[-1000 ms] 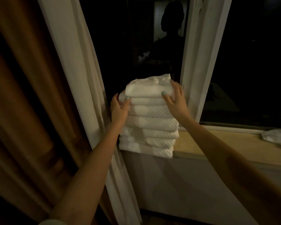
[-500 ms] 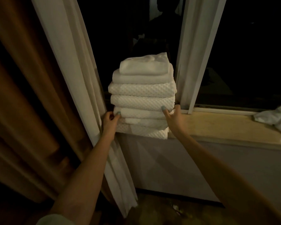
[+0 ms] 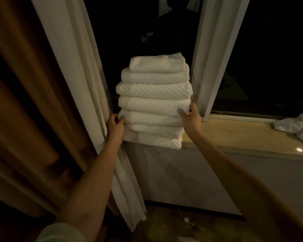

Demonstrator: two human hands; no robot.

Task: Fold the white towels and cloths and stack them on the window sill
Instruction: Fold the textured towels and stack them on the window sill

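The left hand (image 3: pixel 115 124) grips the left edge of the stack of towels (image 3: pixel 154 102) low down. Its fingers are curled round the side and the thumb, nail painted teal, presses on the front fold. The right hand (image 3: pixel 191 119) does the same on the other side, a little higher: thumb on the front of a dimpled towel, fingers wrapped round the right corner. Between the two hands the stack stands upright at the left end of the window sill (image 3: pixel 234 135), with its bottom layers overhanging the sill's front edge. The top piece is a small, smooth folded cloth (image 3: pixel 157 62), with a thicker smooth towel under it. Below those are two thick ones with a raised waffle texture, then several thinner folds pressed flat. All are white with rounded folded edges facing the room. The sill is a pale beige polished slab with a spot of light glinting near its right end. There a crumpled cloth (image 3: pixel 297 126), also white, lies unfolded, well apart from the stack. A white curtain (image 3: pixel 73 67) hangs just left of the towels, touching the left wrist, with a heavy brown drape (image 3: pixel 24 102) beyond it. A white window frame (image 3: pixel 208 58) rises just right of the stack, against dark glass (image 3: pixel 278 49).
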